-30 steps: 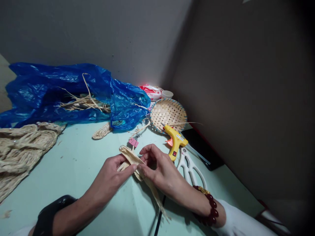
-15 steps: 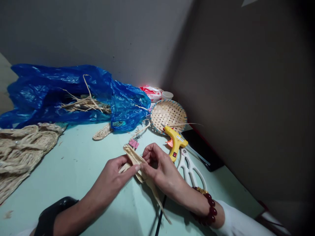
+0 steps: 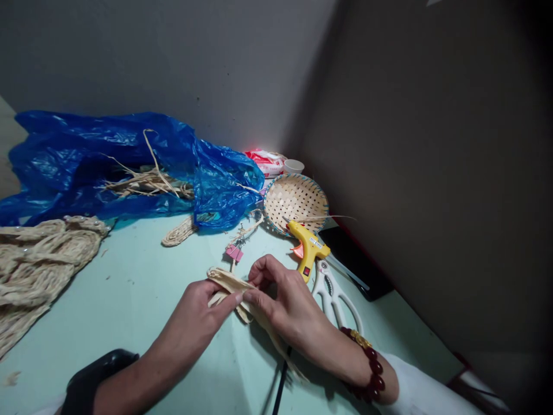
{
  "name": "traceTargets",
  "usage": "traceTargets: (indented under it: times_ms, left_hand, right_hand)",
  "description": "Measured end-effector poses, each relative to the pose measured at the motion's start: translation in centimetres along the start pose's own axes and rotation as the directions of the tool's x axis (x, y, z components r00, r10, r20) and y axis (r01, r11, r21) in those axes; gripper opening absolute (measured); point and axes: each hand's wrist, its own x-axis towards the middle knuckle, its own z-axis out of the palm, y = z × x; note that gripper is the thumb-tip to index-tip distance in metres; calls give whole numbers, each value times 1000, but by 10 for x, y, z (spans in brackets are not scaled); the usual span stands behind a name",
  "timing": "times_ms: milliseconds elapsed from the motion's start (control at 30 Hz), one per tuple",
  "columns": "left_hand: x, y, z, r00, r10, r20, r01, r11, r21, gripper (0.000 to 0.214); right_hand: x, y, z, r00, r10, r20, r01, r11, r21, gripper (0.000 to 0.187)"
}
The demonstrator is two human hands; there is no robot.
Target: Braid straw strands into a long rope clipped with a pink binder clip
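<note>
Both my hands pinch a bundle of pale dried straw strips [image 3: 228, 283] low over the light green table [image 3: 129, 288]. My left hand [image 3: 196, 314] grips the strips from the left, thumb and fingers closed on them. My right hand [image 3: 283, 302] holds them from the right, fingers curled, with loose strip ends trailing back under the wrist. A dark red bead bracelet [image 3: 369, 369] circles my right wrist, and a black band [image 3: 93, 377] my left forearm. A pink binder clip [image 3: 234, 252] lies just beyond the strips.
A yellow glue gun [image 3: 307, 249] and white-handled scissors [image 3: 332, 294] lie right of my hands. A round woven basket [image 3: 296, 200] sits behind them. A blue plastic bag [image 3: 121, 164] with straw spreads at the back. A woven straw mat [image 3: 34, 265] lies left. Grey walls close the corner.
The far end of the straw bundle has dropped lower and flatter toward the table, and both hands have shifted slightly nearer to me. The grip stays the same.
</note>
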Motion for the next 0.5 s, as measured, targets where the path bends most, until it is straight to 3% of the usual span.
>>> traceTargets:
  times_ms: [233, 333, 500]
  left_hand:
    - [-1, 2, 0, 998, 45, -36, -43, 998, 56, 22]
    - [-1, 5, 1, 998, 54, -42, -51, 997, 59, 21]
    - [-3, 7, 2, 998, 66, -5, -66, 998, 21, 22]
  right_hand:
    - [-6, -6, 3, 1000, -27, 16, 31, 954, -297, 2]
    - [-4, -7, 4, 1000, -16, 22, 20, 972, -234, 4]
    - [4, -2, 6, 998, 42, 39, -43, 999, 21, 12]
